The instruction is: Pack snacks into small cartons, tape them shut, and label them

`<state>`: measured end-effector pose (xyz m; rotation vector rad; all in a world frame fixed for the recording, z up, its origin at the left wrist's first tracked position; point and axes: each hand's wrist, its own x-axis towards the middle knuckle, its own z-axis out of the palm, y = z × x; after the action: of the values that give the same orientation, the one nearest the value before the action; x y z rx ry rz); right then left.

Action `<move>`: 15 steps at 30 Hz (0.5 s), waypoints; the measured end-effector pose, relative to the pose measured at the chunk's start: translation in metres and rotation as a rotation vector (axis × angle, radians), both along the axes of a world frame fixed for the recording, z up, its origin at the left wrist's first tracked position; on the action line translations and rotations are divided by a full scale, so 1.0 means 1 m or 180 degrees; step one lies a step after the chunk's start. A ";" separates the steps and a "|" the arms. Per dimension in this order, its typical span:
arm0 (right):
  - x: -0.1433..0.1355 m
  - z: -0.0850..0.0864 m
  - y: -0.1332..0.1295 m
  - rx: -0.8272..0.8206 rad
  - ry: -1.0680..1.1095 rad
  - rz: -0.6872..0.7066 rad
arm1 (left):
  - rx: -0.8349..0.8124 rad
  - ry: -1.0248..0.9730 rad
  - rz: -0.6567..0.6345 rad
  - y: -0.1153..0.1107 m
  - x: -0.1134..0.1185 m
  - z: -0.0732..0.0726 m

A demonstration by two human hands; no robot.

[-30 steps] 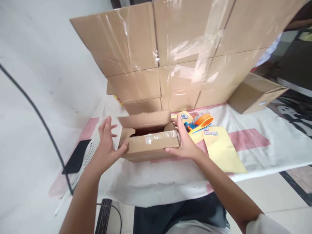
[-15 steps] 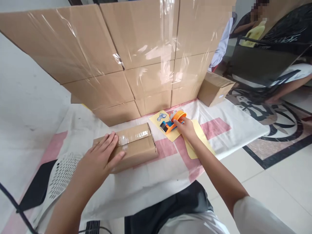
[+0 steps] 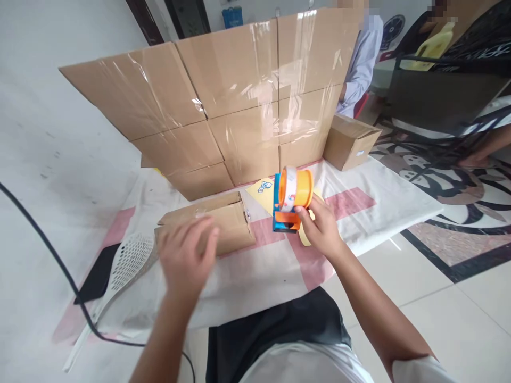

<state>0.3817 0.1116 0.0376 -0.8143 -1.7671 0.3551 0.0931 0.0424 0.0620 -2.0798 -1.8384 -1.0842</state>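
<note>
My right hand (image 3: 321,223) grips an orange and blue tape dispenser (image 3: 304,189), which holds a roll of clear tape on its orange hub. The dispenser is raised over the table, in front of yellow paper sheets (image 3: 259,190). To the left, my left hand (image 3: 189,252) hovers at the near side of a closed brown cardboard box (image 3: 229,226), fingers loosely bent and thumb apart. Motion blurs this hand, and I cannot tell whether it touches the box. A narrow gap shows along the box's top seam, towards its right end.
Behind stands a wall of taped cardboard (image 3: 243,117). Another carton (image 3: 351,142) sits at the table's right end. A white perforated racket-like item (image 3: 130,260), a black flat object (image 3: 98,276) and a dark cable (image 3: 59,260) lie left. People are beyond the cardboard.
My right hand has lifted the tape dispenser off the yellow paper and turned it upright. My left hand has come off the box's top towards its near side. The camera view has shifted.
</note>
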 end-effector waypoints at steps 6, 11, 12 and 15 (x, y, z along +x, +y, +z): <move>-0.003 0.003 -0.038 0.0616 -0.0549 0.0489 | -0.0501 -0.1578 -0.1419 -0.014 0.095 -0.040; 0.002 -0.006 -0.036 0.0817 -0.0727 -0.0134 | -0.0571 -0.2429 -0.1402 -0.014 0.106 -0.035; 0.004 -0.009 -0.032 0.0829 -0.0743 -0.0307 | -0.0788 -0.2636 -0.1416 -0.015 0.105 -0.031; 0.008 -0.019 -0.019 0.0663 -0.0646 -0.0738 | -0.1648 -0.3048 -0.1477 -0.018 0.105 -0.023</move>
<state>0.3901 0.0927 0.0185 -0.9174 -1.8355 -0.0671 0.1986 0.0249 0.0385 -2.6197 -2.2286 -2.2256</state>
